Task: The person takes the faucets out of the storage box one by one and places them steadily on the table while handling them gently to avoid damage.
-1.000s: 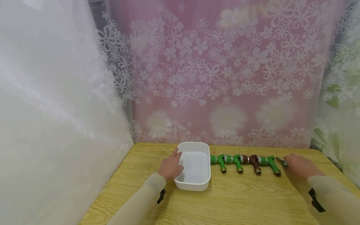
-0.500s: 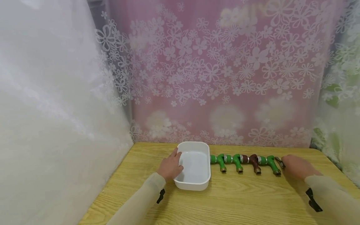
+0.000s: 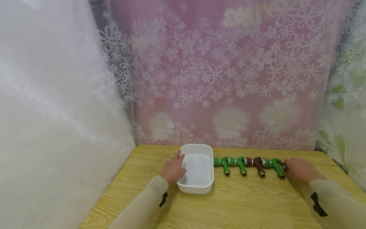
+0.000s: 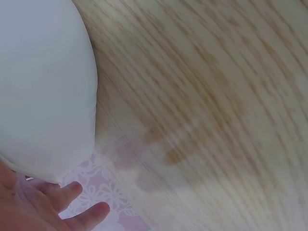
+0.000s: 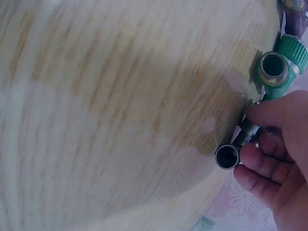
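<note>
In the head view my left hand (image 3: 172, 169) grips the left rim of a white rectangular tub (image 3: 198, 190), its thumb over the inside. Two of its fingertips (image 4: 98, 210) show beyond the tub's outer wall in the left wrist view. My right hand (image 3: 303, 169) pinches a dark metal tap (image 5: 248, 130) between thumb and fingers, its round opening facing the camera in the right wrist view. This tap lies at the right end of a row, close beside a green tap (image 3: 276, 167); whether they touch I cannot tell.
Leftward in the row come a brown tap (image 3: 258, 165), another green tap (image 3: 241, 165) and one more green tap (image 3: 225, 164), reaching the tub's right side. All lie on a wood-grain table (image 3: 240, 206). A pink flowered curtain (image 3: 228, 79) hangs behind, with a pale sheet (image 3: 57, 95) at left.
My right hand has shifted slightly left with the dark tap, bringing it up close to the rightmost green tap. My left hand and the tub have stayed in place.
</note>
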`<state>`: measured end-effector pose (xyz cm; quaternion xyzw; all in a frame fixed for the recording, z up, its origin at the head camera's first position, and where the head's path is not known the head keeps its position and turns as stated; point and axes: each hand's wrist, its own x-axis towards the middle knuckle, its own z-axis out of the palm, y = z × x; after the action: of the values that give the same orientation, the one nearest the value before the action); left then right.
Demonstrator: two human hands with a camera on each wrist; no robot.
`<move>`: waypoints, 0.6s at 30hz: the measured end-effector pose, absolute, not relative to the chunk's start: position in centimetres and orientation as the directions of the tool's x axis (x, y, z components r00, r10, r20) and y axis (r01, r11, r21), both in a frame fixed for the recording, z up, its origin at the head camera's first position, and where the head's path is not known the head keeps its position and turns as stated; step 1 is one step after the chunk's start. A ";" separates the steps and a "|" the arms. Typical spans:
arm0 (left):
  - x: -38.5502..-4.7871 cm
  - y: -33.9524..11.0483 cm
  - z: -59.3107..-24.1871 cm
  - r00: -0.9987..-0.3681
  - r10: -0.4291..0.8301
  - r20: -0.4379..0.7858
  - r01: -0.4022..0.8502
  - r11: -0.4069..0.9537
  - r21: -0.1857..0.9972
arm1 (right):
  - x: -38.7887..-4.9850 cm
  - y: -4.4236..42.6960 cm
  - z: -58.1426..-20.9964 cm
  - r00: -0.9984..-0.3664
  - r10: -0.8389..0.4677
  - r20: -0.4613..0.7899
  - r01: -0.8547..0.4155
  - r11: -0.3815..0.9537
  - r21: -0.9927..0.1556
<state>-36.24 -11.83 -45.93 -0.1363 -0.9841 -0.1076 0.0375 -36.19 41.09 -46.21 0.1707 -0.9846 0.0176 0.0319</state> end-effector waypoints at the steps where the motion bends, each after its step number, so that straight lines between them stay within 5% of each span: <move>1: -36.2 -11.8 -45.9 -0.960 0.261 0.102 0.277 0.939 0.204 | -36.2 41.1 -46.2 -0.941 -0.331 0.070 -0.334 0.942 -0.031; 18: -36.3 -12.8 -45.2 -0.962 0.265 0.070 0.273 0.917 0.292 | -35.5 38.8 -44.2 -0.912 -0.325 0.249 -0.342 0.939 -0.029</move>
<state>-36.25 -12.83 -45.24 -0.1375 -0.9788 -0.1511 0.0144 -35.49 38.80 -44.21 0.1705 -0.9772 0.0359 0.1213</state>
